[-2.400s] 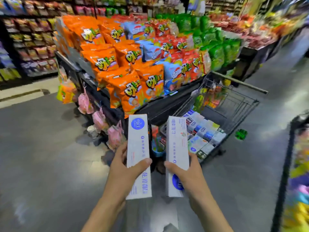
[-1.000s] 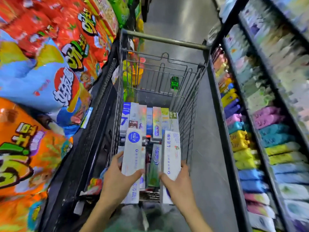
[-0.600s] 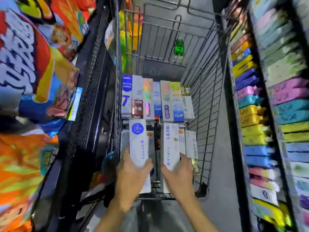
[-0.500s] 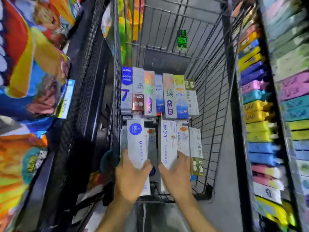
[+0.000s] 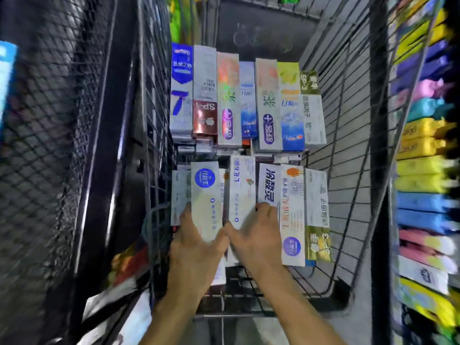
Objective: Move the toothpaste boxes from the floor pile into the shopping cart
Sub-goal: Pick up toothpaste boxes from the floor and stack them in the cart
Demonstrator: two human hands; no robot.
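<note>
Both my forearms reach down into the shopping cart (image 5: 348,150). My left hand (image 5: 196,247) grips a white blue-dot toothpaste box (image 5: 206,202); my right hand (image 5: 256,235) grips a white box (image 5: 242,192) beside it, in the near row of 2.

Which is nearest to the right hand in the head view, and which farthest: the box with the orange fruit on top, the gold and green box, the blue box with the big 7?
1. Box with the orange fruit on top: just right of the right hand.
2. Gold and green box: one box further right, by the cart wall.
3. Blue box with the big 7: far row, left end.
</note>
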